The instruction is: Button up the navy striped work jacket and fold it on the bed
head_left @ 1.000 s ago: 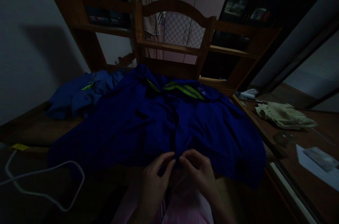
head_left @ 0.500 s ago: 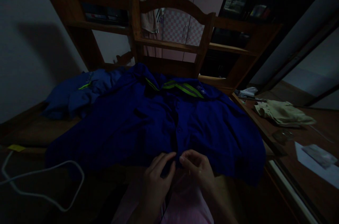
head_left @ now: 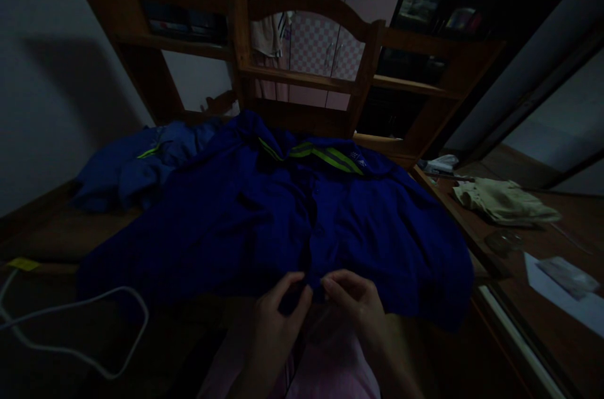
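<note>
A dark blue jacket (head_left: 264, 216) with yellow-green and grey stripes near the collar lies spread in front of me, its buttoned front running down the middle. At its lower hem, my left hand (head_left: 280, 314) pinches the edge of one front panel between thumb and fingers. My right hand (head_left: 356, 301) is just to the right, thumb and index fingertip pressed together on the other panel's hem edge. A small gap lies between the two sets of fingertips. The dim light hides any button at the fingertips.
Folded blue clothing (head_left: 136, 166) lies at the left by the wall. Behind the jacket stands a wooden headboard (head_left: 306, 81). A white cable (head_left: 80, 304) loops at lower left. On the right are a beige folded cloth (head_left: 507, 201) and a plastic packet on white paper (head_left: 587, 308).
My left hand's thumb and fingers have spread a little and shifted slightly left at the hem. The front opening has shifted left near the bottom. My right hand stays nearly in place.
</note>
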The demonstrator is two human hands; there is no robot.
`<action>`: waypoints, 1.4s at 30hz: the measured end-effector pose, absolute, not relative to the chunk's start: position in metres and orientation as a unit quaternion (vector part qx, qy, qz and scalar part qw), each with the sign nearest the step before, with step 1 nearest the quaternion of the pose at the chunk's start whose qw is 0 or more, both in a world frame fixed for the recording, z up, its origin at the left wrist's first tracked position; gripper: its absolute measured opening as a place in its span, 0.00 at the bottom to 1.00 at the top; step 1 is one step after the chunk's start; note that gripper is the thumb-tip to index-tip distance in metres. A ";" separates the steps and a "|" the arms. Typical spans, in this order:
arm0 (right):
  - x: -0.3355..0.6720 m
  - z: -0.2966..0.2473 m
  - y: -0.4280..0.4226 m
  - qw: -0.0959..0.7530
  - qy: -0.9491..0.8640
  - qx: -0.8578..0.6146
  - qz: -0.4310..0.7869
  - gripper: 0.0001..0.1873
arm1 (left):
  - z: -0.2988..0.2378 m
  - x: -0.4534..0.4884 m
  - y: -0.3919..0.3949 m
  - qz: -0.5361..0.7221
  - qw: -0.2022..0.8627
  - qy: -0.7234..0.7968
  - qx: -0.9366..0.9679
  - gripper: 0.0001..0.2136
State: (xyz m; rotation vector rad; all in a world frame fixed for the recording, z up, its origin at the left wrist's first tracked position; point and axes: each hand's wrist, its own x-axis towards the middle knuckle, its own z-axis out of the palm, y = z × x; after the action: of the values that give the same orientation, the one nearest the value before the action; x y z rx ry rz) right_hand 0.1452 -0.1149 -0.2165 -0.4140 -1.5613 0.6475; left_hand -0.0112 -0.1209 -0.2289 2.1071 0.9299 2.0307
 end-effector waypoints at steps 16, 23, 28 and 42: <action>0.149 -0.235 -0.134 0.575 -0.786 -0.228 -0.002 0.25 | -0.225 -0.007 -0.132 0.667 0.194 0.274 0.665 0.14; 0.148 -0.242 -0.120 0.546 -0.766 -0.180 -0.288 0.25 | -0.223 -0.005 -0.141 0.667 0.206 0.268 0.664 0.14; 0.150 -0.239 -0.128 0.507 -0.716 -0.171 -0.448 0.21 | -0.223 -0.003 -0.145 0.700 0.243 0.235 0.630 0.16; 0.162 -0.233 -0.140 0.487 -0.702 -0.142 -0.499 0.22 | -0.217 -0.016 -0.172 0.672 0.338 0.205 0.626 0.17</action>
State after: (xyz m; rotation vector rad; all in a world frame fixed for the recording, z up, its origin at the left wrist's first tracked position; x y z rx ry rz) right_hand 0.1616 -0.1404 -0.2325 -0.3458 -1.7083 -1.2147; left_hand -0.0159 -0.1722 -0.2168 1.6294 0.5340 1.7516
